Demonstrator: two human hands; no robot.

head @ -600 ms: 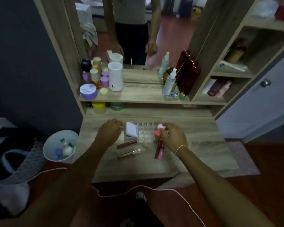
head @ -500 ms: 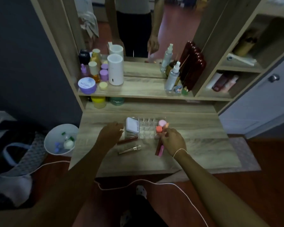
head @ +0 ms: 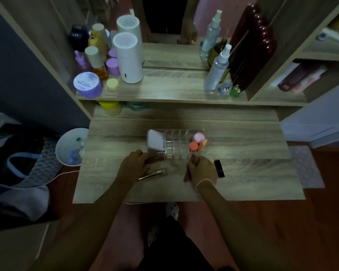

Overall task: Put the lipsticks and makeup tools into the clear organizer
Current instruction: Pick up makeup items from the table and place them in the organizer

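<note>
The clear organizer (head: 177, 142) stands mid-table. It holds a white compact (head: 156, 141) at its left end and a pink sponge (head: 199, 136) and an orange sponge (head: 193, 146) at its right end. My left hand (head: 133, 165) is just in front of it, fingers closed on the end of a brown lip gloss tube (head: 158, 159). A rose-gold tube (head: 154, 173) lies below that on the table. My right hand (head: 202, 169) curls over a red lipstick (head: 192, 158), which is mostly hidden beneath it. A black lipstick (head: 219, 168) lies just right of that hand.
A raised shelf (head: 164, 92) behind the table carries jars, bottles, a white cylinder (head: 128, 59) and spray bottles (head: 216, 71). A mirror stands behind it. A white bin (head: 71, 146) sits on the floor to the table's left, beside bags.
My right hand has let go of the orange sponge in the organizer and drawn back onto the red lipstick. My left hand has moved down onto the brown lip gloss. The view tilted down.
</note>
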